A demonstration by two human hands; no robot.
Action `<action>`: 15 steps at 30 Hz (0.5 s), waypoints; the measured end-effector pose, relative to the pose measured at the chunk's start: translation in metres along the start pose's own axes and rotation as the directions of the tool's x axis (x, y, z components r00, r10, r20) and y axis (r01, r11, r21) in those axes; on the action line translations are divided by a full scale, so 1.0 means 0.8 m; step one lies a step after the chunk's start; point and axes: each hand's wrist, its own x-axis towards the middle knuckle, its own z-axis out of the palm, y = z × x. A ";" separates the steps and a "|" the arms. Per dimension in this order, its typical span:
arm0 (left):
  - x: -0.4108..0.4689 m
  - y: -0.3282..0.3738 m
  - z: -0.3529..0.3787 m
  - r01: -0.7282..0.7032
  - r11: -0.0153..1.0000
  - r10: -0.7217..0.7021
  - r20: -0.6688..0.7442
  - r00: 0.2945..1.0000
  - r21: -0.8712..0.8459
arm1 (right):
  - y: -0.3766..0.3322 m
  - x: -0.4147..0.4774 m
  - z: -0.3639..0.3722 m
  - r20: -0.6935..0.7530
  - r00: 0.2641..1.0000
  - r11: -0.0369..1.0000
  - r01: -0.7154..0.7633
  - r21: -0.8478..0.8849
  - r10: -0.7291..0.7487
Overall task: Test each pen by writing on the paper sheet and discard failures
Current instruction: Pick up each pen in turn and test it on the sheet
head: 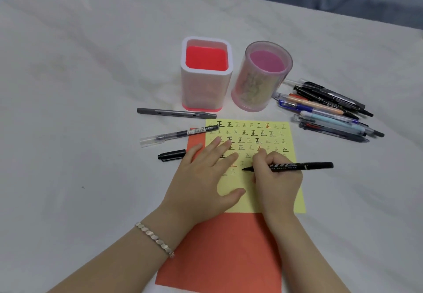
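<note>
Three loose pens (pixel 176 113) lay leftmost on the white cloth-covered surface (pixel 91 132), one grey, one clear-barrelled, plus a black cap (pixel 172 155). Left hand (pixel 201 178) pressed flat, fingers spread, on the yellow paper sheet (pixel 274 201) atop smooth orange card (pixel 224 258). Right hand (pixel 277 178) gripped a black marker (pixel 297 166), tip on the sheet. Behind: square holder (pixel 206 75), round translucent holder (pixel 261 77). Far right, a pen pile (pixel 332 109).
</note>
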 end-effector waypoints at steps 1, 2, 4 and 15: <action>0.000 0.000 0.000 0.002 1.000 -0.002 -0.002 1.000 0.000 | 0.001 0.000 0.000 -0.001 1.000 1.000 0.007 -0.005 -0.007; 0.000 0.001 0.000 0.001 1.000 -0.001 -0.004 1.000 0.001 | 0.001 0.000 -0.001 0.001 1.000 1.000 0.016 -0.008 -0.016; -0.001 0.001 0.000 0.003 1.000 -0.003 -0.005 1.000 0.002 | 0.003 0.000 -0.001 0.011 1.000 0.999 0.029 -0.021 -0.029; -0.001 0.001 0.000 0.008 1.000 -0.008 -0.010 1.000 -0.009 | 0.002 -0.001 0.000 0.046 0.997 0.996 0.067 -0.053 -0.065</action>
